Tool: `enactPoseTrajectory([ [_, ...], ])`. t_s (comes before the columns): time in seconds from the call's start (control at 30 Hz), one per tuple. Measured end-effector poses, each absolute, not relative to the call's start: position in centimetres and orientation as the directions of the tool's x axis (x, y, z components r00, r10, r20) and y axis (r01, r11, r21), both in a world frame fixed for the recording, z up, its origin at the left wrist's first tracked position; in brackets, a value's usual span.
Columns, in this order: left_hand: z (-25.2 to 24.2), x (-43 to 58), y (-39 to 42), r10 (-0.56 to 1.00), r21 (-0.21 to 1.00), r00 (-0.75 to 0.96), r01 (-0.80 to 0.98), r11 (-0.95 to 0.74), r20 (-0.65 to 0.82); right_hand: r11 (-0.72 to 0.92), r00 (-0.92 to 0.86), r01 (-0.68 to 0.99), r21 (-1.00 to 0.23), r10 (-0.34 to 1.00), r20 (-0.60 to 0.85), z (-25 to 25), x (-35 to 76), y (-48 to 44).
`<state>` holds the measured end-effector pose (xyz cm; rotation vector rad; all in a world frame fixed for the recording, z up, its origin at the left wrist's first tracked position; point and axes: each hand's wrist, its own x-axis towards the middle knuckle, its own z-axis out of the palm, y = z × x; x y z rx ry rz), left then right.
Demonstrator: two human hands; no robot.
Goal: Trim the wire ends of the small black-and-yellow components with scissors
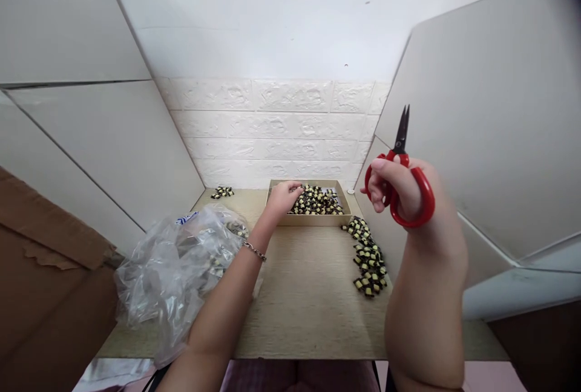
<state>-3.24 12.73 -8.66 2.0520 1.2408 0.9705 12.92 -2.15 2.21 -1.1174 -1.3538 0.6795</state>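
Observation:
My right hand (402, 189) is raised above the table on the right, gripping a pair of scissors (420, 213) with red handles. Their dark blades (402, 129) point up and look nearly closed. At the back of the table, my left hand (282, 197) reaches over the left side of a shallow cardboard box (313, 220). Its fingers are bent together at the small yellow-and-black pieces (318, 199) heaped in the box. Whether a piece is between those fingertips is hidden.
A row of similar pieces (370, 259) lies right of the box, and a small cluster (222, 192) lies at the back left. A crumpled clear plastic bag (167, 277) with more pieces covers the left side. Panels and a white brick-pattern wall (290, 126) enclose the table (313, 295).

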Motion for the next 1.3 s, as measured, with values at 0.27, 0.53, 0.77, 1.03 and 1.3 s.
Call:
enactPoseTrajectory([
  [0.27, -9.8, -0.7, 11.1, 0.753, 0.445, 0.518, 0.608, -0.658, 0.405, 0.38, 0.128, 0.24, -0.893, 0.9, 0.418, 2.3, 13.2, -2.4],
  [0.53, -13.3, 3.5, 7.9, 0.541, 0.195, 0.795, 0.504, -0.841, 0.274, 0.385, 0.093, 0.255, -0.887, 0.903, 0.419, 2.5, 13.9, -2.8],
  [0.77, -15.0, 5.3, 8.1, 0.537, 0.056, 0.805, 0.542, -0.839, 0.253, 0.36, 0.078, 0.25, -0.899, 0.918, 0.389, 2.4, 14.2, -2.7],
  [1.03, -15.8, 5.3, 7.6, 0.525, 0.006, 0.809, 0.543, -0.84, 0.263, 0.358, 0.083, 0.258, -0.897, 0.917, 0.39, 2.4, 14.5, -2.7],
  [1.3, -15.5, 5.5, 7.2, 0.57, 0.011, 0.779, 0.588, -0.809, 0.261, 0.352, 0.067, 0.266, -0.897, 0.922, 0.381, 2.3, 14.6, -2.8],
])
